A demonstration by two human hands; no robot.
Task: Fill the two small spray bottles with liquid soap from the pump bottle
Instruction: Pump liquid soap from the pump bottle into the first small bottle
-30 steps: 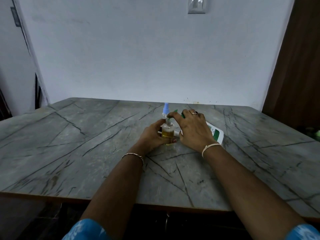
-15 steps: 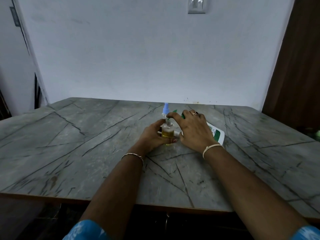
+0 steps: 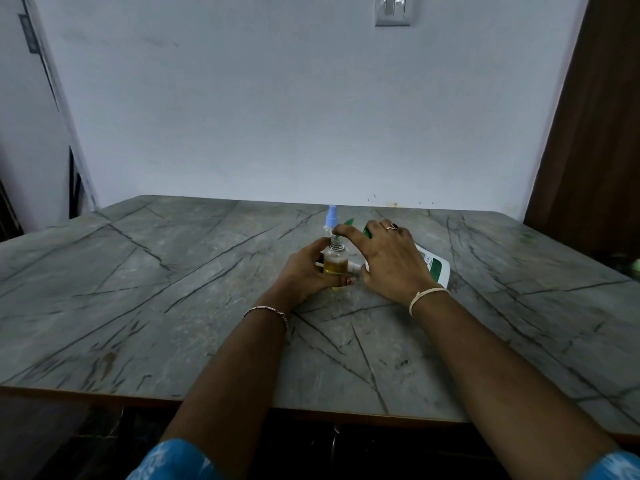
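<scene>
Little has moved: the left hand (image 3: 304,271) still grips the clear spray bottle (image 3: 335,263), half-full of amber soap, mid-table (image 3: 173,271). The right hand (image 3: 391,261), fingers spread, touches its ribbed neck. A white-green pump bottle (image 3: 438,268) lies behind.

Grey marble table (image 3: 173,289) (white wall (image 3: 277,116))

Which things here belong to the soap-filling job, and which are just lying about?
Job in hand:
small clear bottle holding yellow liquid, gripped by left hand
blue-topped spray bottle just behind it
white-and-green pump bottle, partly hidden by right hand

Not part of it:
wall switch plate
brown wooden panel
marbled table, which only carries the things
</scene>
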